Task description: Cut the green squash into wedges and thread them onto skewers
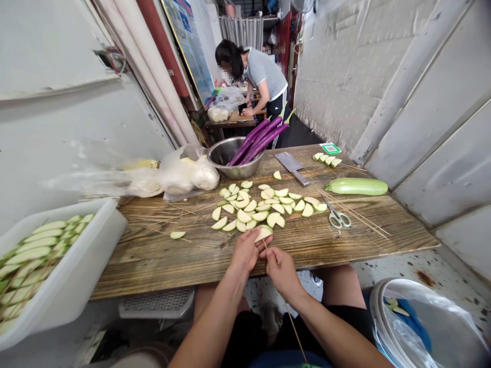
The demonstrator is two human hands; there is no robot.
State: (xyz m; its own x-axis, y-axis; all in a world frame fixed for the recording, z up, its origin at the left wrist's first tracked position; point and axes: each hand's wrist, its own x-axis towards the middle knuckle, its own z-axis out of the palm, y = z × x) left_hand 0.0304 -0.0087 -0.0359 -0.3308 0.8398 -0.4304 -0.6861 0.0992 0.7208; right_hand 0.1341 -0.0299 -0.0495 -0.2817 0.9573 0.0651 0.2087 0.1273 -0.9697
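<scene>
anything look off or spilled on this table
Nothing looks spilled or damaged. Slightly odd: one slice lies alone to the left, away from the other slices, and the eggplants stick out well past the rim of their bowl.

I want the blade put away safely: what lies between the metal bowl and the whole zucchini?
The cleaver and one zucchini slice, between metal bowl and whole zucchini, head view.

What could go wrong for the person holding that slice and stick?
The left hand supports the slice close to where the right hand guides the stick, so a slip might prick a finger.
The cleaver lies uncovered on the table; a careless reach could cut.
The eggplants overhang the bowl, so a bump might spill them.
</scene>
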